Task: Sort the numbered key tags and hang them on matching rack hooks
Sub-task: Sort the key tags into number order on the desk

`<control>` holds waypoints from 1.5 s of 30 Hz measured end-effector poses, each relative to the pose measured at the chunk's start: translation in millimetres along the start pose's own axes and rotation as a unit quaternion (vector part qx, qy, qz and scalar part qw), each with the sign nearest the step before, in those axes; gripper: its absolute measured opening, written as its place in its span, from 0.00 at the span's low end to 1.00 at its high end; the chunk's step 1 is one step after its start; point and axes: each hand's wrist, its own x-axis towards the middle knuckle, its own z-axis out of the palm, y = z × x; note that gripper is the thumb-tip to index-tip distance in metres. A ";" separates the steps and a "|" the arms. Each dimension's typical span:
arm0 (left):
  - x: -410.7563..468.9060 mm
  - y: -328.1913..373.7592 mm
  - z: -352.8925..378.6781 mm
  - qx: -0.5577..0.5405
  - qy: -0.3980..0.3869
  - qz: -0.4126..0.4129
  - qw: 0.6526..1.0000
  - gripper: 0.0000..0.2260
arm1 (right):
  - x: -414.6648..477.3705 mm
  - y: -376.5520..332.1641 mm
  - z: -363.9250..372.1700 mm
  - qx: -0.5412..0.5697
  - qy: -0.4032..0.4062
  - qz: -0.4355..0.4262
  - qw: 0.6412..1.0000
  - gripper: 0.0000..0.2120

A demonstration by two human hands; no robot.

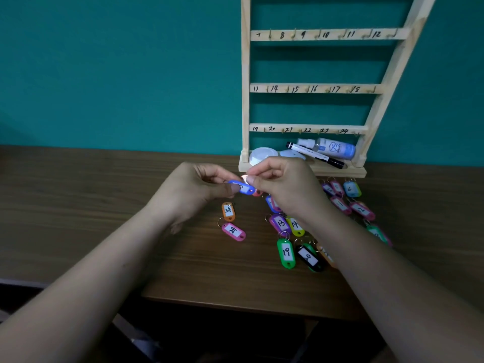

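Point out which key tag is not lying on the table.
The blue tag, pinched between the left hand and right hand; every other tag lies on the table.

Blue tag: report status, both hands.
Left hand pinches blue tag, right hand pinches its ring end. Tag above table, not yet hung. Visible rack hooks bare, path open.

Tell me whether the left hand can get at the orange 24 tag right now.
Probably yes: the orange tag lies uncovered just below the left hand, though its fingers pinch a blue tag.
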 end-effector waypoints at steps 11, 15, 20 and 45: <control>-7.4 11.5 18.0 -0.023 0.016 -0.025 0.999 0.18 | -27.2 0.1 -10.3 0.051 -0.021 -0.017 0.998 0.04; -5.7 11.4 21.4 -0.049 0.026 -0.012 0.998 0.15 | -31.1 -0.2 -16.1 0.052 -0.027 -0.014 0.998 0.05; -6.3 14.1 23.5 -0.078 0.036 -0.002 0.996 0.15 | -35.8 -0.5 -21.0 0.047 -0.021 -0.007 0.999 0.06; -6.3 16.0 24.8 0.190 -0.032 0.054 0.980 0.13 | -78.7 0.6 -118.6 -0.031 -0.022 0.101 0.994 0.05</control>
